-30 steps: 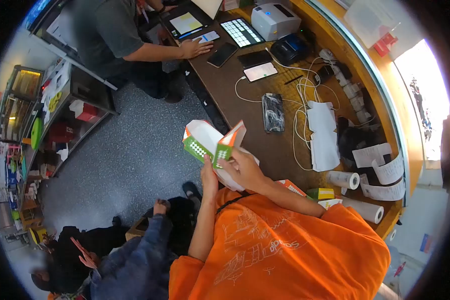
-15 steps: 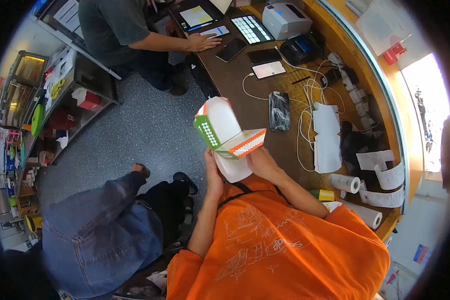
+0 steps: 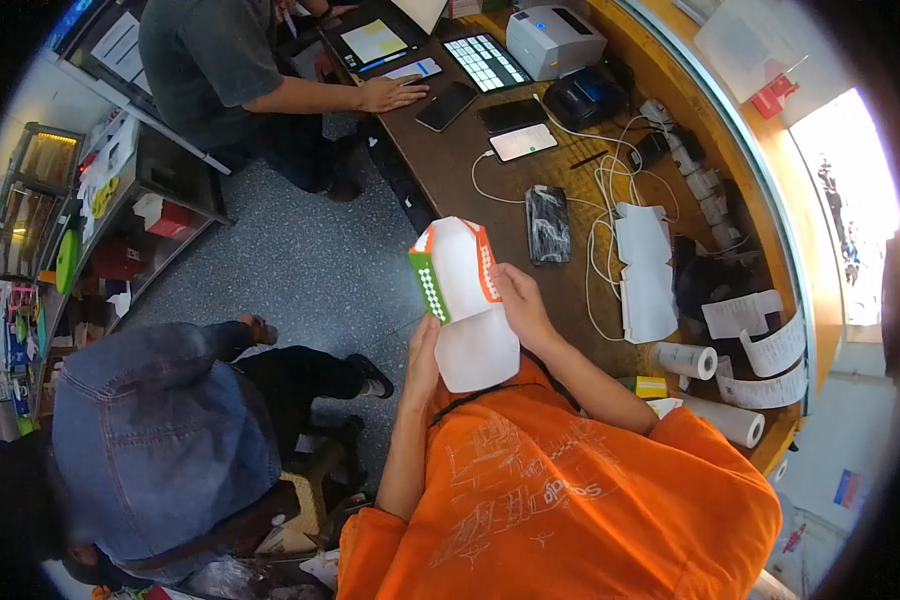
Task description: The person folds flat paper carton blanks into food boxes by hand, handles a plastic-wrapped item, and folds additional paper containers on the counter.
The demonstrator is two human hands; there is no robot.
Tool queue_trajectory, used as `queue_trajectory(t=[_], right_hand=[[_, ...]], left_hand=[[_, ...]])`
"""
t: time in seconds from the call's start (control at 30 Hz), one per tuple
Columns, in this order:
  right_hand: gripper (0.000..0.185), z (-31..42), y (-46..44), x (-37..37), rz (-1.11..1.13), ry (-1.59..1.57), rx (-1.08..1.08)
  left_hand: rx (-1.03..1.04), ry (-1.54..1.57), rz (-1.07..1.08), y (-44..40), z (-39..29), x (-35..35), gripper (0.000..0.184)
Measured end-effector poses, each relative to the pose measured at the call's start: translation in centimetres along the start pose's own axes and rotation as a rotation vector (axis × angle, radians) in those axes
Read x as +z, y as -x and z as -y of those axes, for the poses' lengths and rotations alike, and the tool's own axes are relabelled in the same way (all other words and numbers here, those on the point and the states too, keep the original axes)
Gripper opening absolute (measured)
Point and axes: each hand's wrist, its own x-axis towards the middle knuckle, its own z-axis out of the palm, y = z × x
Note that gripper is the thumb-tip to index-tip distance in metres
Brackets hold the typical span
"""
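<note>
A paper food box (image 3: 460, 265), white inside with green and orange patterned sides, is held in front of my orange shirt. Its plain white flap (image 3: 478, 352) hangs open toward me. My left hand (image 3: 426, 350) grips the box's lower left side, thumb near the green panel. On the other side, my right hand (image 3: 522, 305) pinches the orange side panel between thumb and fingers. Part of the fingers of both hands is hidden behind the cardboard.
The brown desk (image 3: 500, 180) carries a black-wrapped packet (image 3: 548, 224), phones (image 3: 523, 143), a tablet (image 3: 486, 62), a label printer (image 3: 555, 42), cables and paper rolls (image 3: 685, 360). One person's hand (image 3: 392, 93) rests at the far desk edge. A person in a denim jacket (image 3: 160, 430) sits at left.
The orange side panel, folded outward before, now stands up along the box's right side. My right hand has moved up onto it, and the white flap shows more fully.
</note>
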Motion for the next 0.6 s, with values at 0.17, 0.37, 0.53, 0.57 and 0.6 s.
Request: queue_trajectory(t=[0.17, 0.37, 0.53, 0.57, 0.6], right_hand=[[0.029, -0.2, 0.8, 1.6, 0.063, 0.151, -0.076], [0.056, 4.0, 0.9, -7.0, 0.438, 0.616, -0.057], [0.079, 5.2, 5.4, -14.3, 0.871, 1.376, 0.408], [0.072, 4.6, 6.7, -14.4, 0.923, 1.459, 0.509], [0.072, 2.2, 7.9, -15.5, 0.922, 1.464, 0.505]], left_hand=[[-0.077, -0.147, -0.151, -0.7, 0.8, 0.6, 0.042], [0.001, 0.205, -0.422, -1.3, -1.5, -2.2, 0.052], [-0.046, 0.404, -0.406, -0.9, -2.2, -4.6, 0.059], [-0.053, 0.477, -0.409, -0.8, -2.2, -4.8, 0.062], [-0.028, 0.494, -0.388, -0.8, -1.7, -5.2, 0.065]])
